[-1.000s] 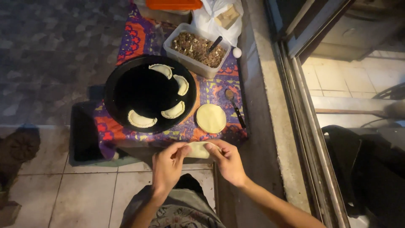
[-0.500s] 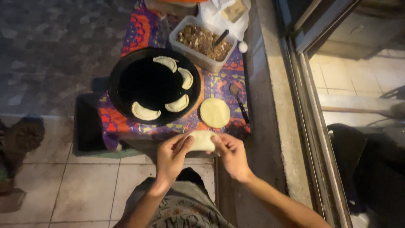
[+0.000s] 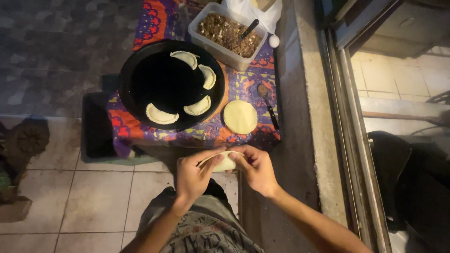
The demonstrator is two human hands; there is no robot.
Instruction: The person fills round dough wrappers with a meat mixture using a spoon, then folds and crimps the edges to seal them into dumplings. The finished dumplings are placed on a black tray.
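A folded pale dough pastry [image 3: 224, 162] sits between both my hands, just below the near edge of the patterned cloth. My left hand [image 3: 194, 173] pinches its left side and my right hand [image 3: 256, 168] pinches its right side. Above them a round black tray [image 3: 140, 79] carries several folded half-moon pastries, such as one pastry [image 3: 161, 115] at its near rim. A flat round dough disc [image 3: 240, 116] lies on the cloth to the right of the tray.
A colourful patterned cloth [image 3: 255, 79] covers the low surface. A clear tub of brown filling [image 3: 227, 33] with a utensil in it stands at the back. A dark spoon [image 3: 268, 104] lies right of the disc. A concrete ledge and window frame [image 3: 328, 117] run along the right.
The view has shifted slightly. Both hands stay on the pastry, working along its edge; it looks more folded now.
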